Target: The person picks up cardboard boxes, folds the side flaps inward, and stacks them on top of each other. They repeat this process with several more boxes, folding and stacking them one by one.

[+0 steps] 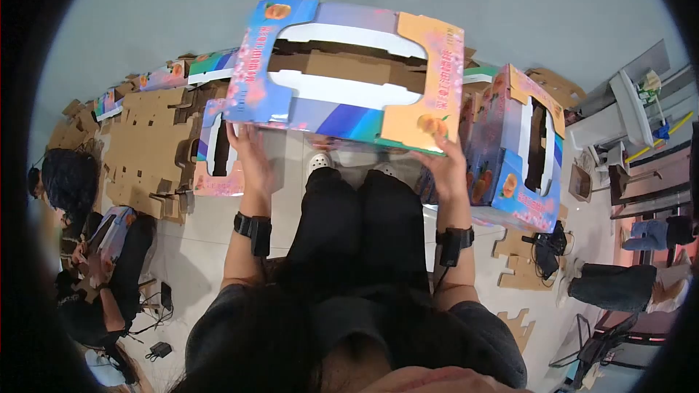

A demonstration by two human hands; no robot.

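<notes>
A printed cardboard fruit box (342,118) in blue, purple and orange is held up in front of me, over my knees. Its top has a wide opening with white inner flaps, and brown cardboard shows inside. My left hand (252,161) grips its near left corner, the fingers partly hidden under the box. At the near right corner, my right hand (447,164) is closed on the edge, thumb up on the orange panel. To the right of my right hand stands a similar assembled box (510,153). Another printed box (217,153) stands behind my left hand.
Flat brown cardboard sheets (145,147) lie at the left, with more cardboard pieces (520,266) on the floor at the right. A person (109,276) sits at the left, handling a printed box. Another person's legs (619,285) show at the right. A grey wall (510,7) rises behind.
</notes>
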